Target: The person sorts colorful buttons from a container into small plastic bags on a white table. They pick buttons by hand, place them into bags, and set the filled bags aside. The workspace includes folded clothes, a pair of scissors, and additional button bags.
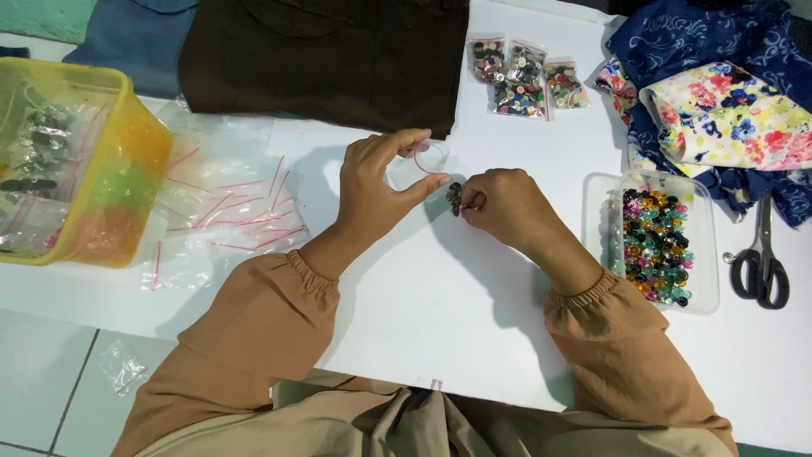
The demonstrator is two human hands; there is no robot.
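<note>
My left hand [378,182] pinches a small clear zip bag [414,162] with a red seal line, holding its mouth apart above the white table [440,305]. My right hand [501,203] is closed around a small stack of dark buttons [455,197] just right of the bag's mouth. Both sleeves are tan with gathered cuffs.
A clear tray of mixed coloured buttons [655,245] sits right of my right hand, with black scissors [761,262] beyond it. Three filled button bags [520,76] lie at the back. A pile of clear zip bags [228,211] and a yellow tub [76,161] are left. Dark brown fabric [330,59] and floral fabrics [727,110] lie behind.
</note>
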